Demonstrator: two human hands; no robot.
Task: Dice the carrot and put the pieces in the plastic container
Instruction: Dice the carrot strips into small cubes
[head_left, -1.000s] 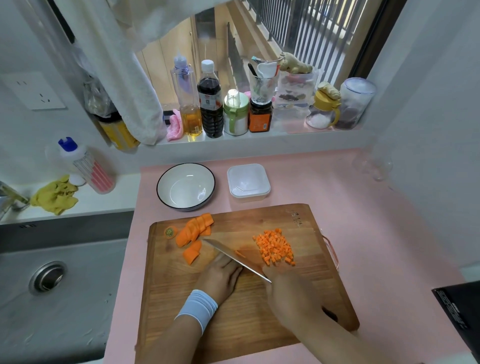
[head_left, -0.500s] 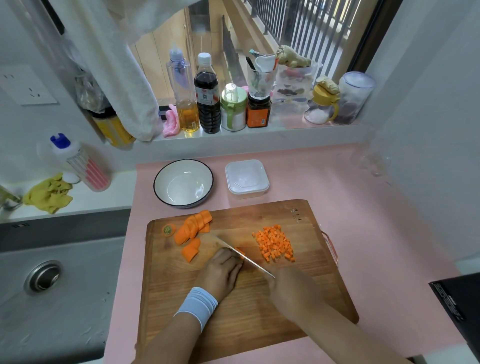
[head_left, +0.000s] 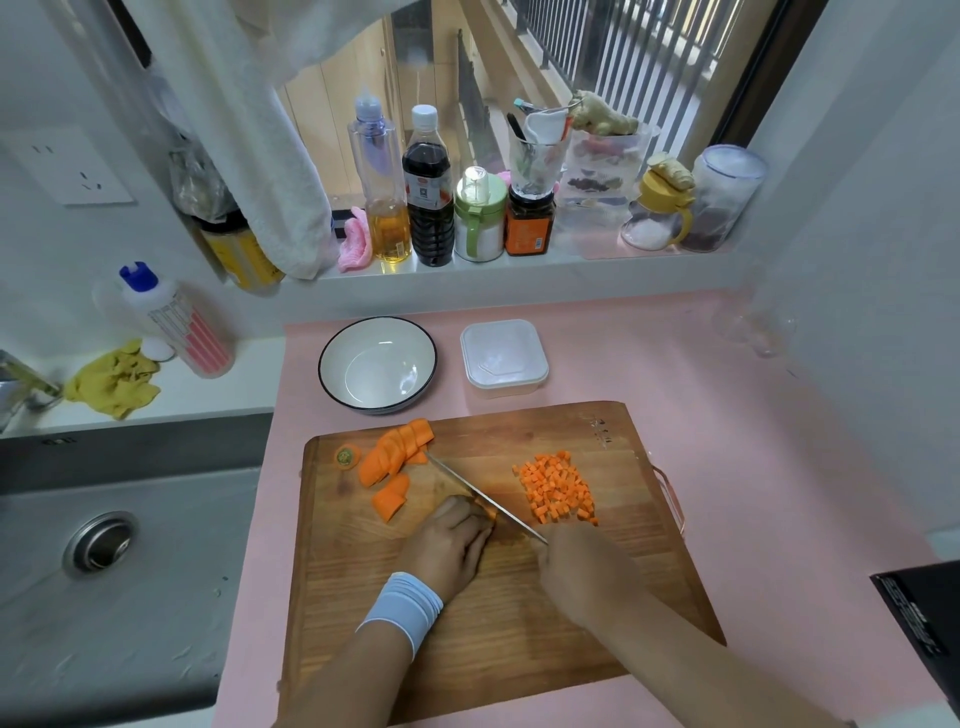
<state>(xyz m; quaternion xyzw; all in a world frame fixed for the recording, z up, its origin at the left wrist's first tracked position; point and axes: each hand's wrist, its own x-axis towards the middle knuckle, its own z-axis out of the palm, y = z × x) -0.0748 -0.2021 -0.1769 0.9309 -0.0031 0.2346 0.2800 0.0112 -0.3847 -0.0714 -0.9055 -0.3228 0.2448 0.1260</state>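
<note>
- The right hand (head_left: 582, 577) clenches the handle of the knife (head_left: 478, 491), whose blade slants across the cutting board (head_left: 519, 623)
- The left hand (head_left: 452, 545), fingers curled, pins a mostly hidden carrot piece (head_left: 490, 512) against the blade
- Diced carrot (head_left: 558, 488) lies heaped right of the blade, and carrot slices (head_left: 397, 452) lie left of it
- The plastic container (head_left: 504, 358) stands beyond the board, beside a white bowl (head_left: 376, 364)

white walls (head_left: 857, 208), daylight through barred window (head_left: 623, 62), cluttered sill (head_left: 519, 269), pink countertop (head_left: 727, 415), grey sink (head_left: 156, 623) left, wall socket (head_left: 78, 166) above, white towel (head_left: 249, 130) hanging
</note>
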